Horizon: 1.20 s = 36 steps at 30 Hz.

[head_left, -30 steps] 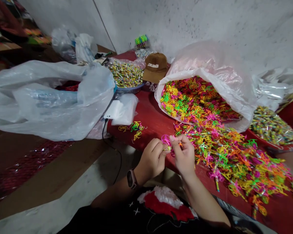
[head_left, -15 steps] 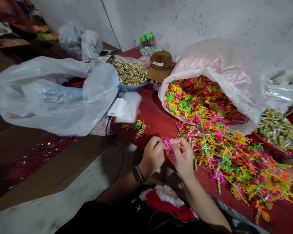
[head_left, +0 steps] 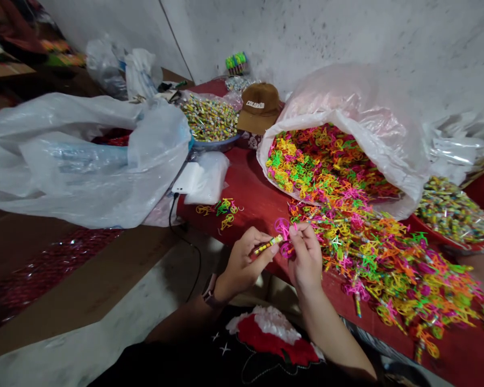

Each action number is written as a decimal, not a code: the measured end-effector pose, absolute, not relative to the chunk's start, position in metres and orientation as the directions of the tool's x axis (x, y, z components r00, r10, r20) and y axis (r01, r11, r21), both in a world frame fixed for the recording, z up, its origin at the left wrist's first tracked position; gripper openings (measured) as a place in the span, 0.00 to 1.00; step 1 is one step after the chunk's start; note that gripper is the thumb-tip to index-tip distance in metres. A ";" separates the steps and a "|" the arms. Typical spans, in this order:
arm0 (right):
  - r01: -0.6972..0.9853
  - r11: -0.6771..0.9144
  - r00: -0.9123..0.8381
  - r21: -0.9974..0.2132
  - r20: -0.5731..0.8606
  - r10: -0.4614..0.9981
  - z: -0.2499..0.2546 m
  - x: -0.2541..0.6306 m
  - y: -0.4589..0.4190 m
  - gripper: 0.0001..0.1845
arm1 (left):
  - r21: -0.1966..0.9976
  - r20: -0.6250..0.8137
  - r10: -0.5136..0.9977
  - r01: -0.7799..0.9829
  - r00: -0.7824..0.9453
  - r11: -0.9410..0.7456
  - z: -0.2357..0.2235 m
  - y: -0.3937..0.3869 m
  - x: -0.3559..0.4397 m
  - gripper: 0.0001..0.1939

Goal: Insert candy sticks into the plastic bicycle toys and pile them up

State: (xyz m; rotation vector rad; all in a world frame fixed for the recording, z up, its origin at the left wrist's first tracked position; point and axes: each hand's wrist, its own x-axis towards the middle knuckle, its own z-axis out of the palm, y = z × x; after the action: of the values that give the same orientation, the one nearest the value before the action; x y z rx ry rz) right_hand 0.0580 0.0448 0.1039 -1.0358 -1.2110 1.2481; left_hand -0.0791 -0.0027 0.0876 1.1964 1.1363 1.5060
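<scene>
My left hand is closed on a small yellow printed tube, which tilts up to the right between thumb and fingers. In my right hand, thumb and fingertips pinch a pink plastic toy bicycle with round wheels. The tube's upper end lies close beside the bicycle; whether they touch I cannot tell. Just right of my right hand spreads a heap of bright plastic toy bicycles, several fixed to printed tubes. A few loose yellow and green toy bicycles lie on the red table beyond my left hand.
A large white sack spills toy bicycles onto the table. Printed tubes fill a blue basin and a red tray. A brown cap, a white phone with a cable, and a big plastic bag are nearby.
My left hand has turned and drawn slightly left, bringing the yellow tube into sight. The pink bicycle now shows more fully at my right fingertips. The view has shifted slightly.
</scene>
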 end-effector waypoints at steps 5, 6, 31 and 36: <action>-0.098 0.142 -0.063 -0.985 0.148 0.987 0.113 0.061 0.043 0.16 | 0.964 0.255 0.966 -0.063 -0.046 -0.257 0.092 -0.008 -0.080 0.09; -0.102 0.133 -0.068 -0.986 0.141 0.988 0.115 0.061 0.042 0.16 | 0.960 0.275 0.961 -0.040 -0.038 -0.277 0.093 -0.008 -0.080 0.08; -0.146 0.266 -0.010 -0.953 0.271 0.963 0.109 0.047 0.024 0.12 | 0.654 0.740 0.619 0.499 -0.263 -0.569 0.066 -0.014 -0.065 0.11; -0.169 0.299 -0.021 -0.939 0.306 0.952 0.113 0.046 0.018 0.12 | 0.596 0.795 0.529 0.547 -0.297 -0.588 0.064 -0.013 -0.061 0.12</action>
State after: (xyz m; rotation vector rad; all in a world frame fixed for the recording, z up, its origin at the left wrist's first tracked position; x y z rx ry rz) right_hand 0.0457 0.0180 0.1126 -0.8412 -1.2524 1.0862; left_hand -0.0608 -0.0130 0.0637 1.8704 1.4318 2.0988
